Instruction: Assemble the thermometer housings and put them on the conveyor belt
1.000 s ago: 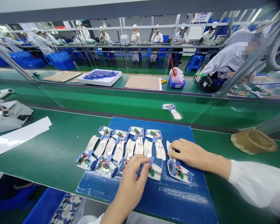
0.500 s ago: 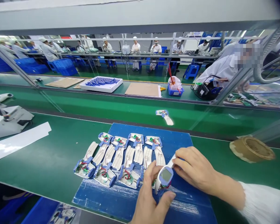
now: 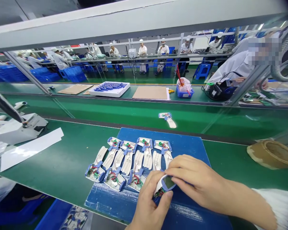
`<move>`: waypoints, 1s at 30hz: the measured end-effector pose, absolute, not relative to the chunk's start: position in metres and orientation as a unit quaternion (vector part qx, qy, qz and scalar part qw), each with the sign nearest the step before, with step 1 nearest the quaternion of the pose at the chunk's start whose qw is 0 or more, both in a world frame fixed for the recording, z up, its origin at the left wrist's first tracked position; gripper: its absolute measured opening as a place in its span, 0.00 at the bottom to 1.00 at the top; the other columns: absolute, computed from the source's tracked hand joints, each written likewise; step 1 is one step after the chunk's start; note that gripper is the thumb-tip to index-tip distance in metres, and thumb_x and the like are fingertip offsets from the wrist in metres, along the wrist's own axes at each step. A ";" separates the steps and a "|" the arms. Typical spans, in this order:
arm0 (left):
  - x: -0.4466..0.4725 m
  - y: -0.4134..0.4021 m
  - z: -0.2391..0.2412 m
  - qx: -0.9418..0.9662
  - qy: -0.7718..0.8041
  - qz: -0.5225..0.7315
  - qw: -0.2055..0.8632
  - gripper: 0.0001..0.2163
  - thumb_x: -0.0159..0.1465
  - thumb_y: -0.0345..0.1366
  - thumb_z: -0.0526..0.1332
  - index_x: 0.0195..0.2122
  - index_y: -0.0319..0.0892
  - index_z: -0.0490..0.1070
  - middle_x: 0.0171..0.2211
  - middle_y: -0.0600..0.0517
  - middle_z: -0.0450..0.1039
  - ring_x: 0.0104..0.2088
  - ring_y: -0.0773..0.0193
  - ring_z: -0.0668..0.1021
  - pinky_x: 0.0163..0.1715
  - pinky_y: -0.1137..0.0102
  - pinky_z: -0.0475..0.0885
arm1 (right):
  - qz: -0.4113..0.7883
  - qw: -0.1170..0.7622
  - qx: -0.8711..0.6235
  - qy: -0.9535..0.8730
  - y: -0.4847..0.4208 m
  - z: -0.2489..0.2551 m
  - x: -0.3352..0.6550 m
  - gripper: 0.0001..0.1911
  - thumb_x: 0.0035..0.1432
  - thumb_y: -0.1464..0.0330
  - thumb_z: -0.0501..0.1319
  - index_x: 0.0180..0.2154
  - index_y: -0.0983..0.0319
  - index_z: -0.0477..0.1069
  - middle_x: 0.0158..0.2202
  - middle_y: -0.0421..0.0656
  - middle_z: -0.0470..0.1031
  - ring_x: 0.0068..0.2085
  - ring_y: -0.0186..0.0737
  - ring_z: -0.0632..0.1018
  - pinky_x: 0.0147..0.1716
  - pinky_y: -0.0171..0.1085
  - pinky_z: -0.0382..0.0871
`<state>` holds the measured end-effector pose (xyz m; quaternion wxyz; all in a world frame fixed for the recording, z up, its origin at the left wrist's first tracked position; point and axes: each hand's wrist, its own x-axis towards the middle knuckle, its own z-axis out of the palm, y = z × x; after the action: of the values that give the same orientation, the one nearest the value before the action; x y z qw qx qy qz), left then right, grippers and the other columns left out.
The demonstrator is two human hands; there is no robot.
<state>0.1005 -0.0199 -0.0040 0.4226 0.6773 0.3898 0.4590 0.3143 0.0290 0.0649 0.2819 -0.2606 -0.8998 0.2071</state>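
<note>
My left hand and my right hand are both closed round one white and blue device shell with a small grey screen, held just above the blue mat. Green and red wiring shows at its lower end. To the left of my hands, several open white shell halves with blue ends and wiring lie in overlapping rows on the mat.
A single shell half lies on the green conveyor belt beyond the mat. A brown tape roll sits at the right. White paper and a grey fixture are at the left. Other workers sit at far benches.
My hands have drawn closer together round the shell and pulled it slightly nearer, with my right hand now covering more of it. The view has shifted a little.
</note>
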 end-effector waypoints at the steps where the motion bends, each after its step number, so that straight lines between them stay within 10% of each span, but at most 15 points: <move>1: 0.101 -0.020 -0.003 0.680 0.389 0.455 0.423 0.17 0.73 0.35 0.59 0.61 0.57 0.69 0.52 0.53 0.76 0.52 0.62 0.77 0.54 0.68 0.71 | 0.204 0.265 -0.254 -0.908 0.030 0.066 0.312 0.13 0.73 0.78 0.54 0.53 0.61 0.70 0.47 0.45 0.75 0.46 0.39 0.73 0.46 0.41 0.69; 20: 0.101 -0.023 -0.004 0.670 0.418 0.444 0.423 0.16 0.71 0.31 0.60 0.57 0.56 0.70 0.51 0.53 0.76 0.51 0.61 0.78 0.53 0.67 0.72 | 0.060 0.261 -0.237 -0.934 0.018 0.044 0.308 0.09 0.70 0.76 0.56 0.34 0.62 0.66 0.32 0.41 0.66 0.33 0.39 0.62 0.33 0.42 0.55; 30: 0.095 -0.023 -0.004 0.637 0.420 0.452 0.463 0.12 0.72 0.39 0.61 0.56 0.53 0.74 0.51 0.51 0.77 0.52 0.58 0.77 0.54 0.65 0.71 | 0.109 0.299 -0.267 -0.910 0.018 0.046 0.324 0.12 0.71 0.76 0.58 0.54 0.65 0.69 0.46 0.48 0.75 0.47 0.43 0.73 0.46 0.44 0.67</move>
<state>0.0955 -0.0234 -0.0038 0.4626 0.6366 0.4198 0.4523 0.3237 0.0184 0.0462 0.2987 -0.2668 -0.9099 0.1086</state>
